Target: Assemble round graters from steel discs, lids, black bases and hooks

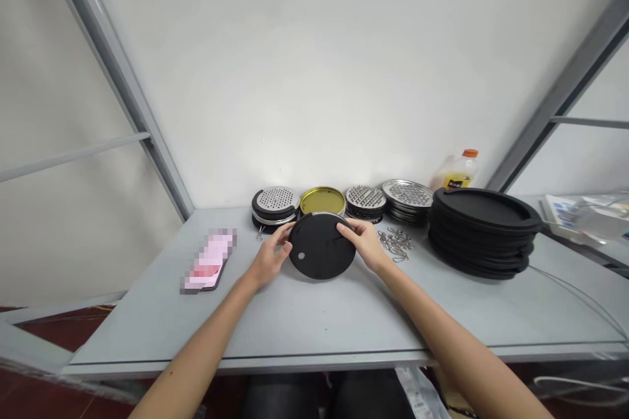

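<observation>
Between my two hands a round black disc (322, 247) stands tilted, its flat face toward me, with a small pale round spot at lower left. My left hand (271, 253) grips its left edge. On the upper right edge my right hand (364, 242) is closed, thumb lying on the face. Behind the disc is a stack topped by a gold-coloured round plate (323, 200). A stack topped by a silver perforated disc (278, 199) stands to its left. Stacks topped by a spiky grater disc (365, 196) and a wider grater disc (407, 193) are to its right.
Small metal clips (396, 243) lie loose right of my right hand. A tall stack of black rings (484, 236) stands at the right, with an orange-capped bottle (460, 170) behind. A phone (209, 262) lies at the left of the grey table (314, 327). A white wall backs the table.
</observation>
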The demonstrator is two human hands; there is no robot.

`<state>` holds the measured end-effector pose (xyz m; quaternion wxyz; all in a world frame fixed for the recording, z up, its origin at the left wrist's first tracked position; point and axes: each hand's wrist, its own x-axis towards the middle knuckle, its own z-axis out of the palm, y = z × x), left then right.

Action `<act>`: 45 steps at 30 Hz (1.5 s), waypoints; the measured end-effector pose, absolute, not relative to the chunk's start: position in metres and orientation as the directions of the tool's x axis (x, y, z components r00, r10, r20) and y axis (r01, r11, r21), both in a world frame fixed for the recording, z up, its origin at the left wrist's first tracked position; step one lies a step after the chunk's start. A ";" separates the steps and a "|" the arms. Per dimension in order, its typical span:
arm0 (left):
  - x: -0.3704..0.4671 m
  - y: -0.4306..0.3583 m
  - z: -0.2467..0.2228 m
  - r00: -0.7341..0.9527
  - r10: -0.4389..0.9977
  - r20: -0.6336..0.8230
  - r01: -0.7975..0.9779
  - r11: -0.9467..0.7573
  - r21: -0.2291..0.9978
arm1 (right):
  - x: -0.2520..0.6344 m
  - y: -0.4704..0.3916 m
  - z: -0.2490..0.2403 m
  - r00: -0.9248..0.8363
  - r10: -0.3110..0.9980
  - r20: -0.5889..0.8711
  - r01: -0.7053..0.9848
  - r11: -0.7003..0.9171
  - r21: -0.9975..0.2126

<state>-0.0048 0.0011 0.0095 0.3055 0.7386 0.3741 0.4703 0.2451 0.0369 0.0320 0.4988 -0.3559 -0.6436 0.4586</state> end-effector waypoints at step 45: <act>-0.016 -0.002 0.011 0.483 0.854 0.195 0.700 -0.510 0.499 | 0.263 0.042 -0.005 -0.701 0.647 0.301 0.452 0.728 -0.515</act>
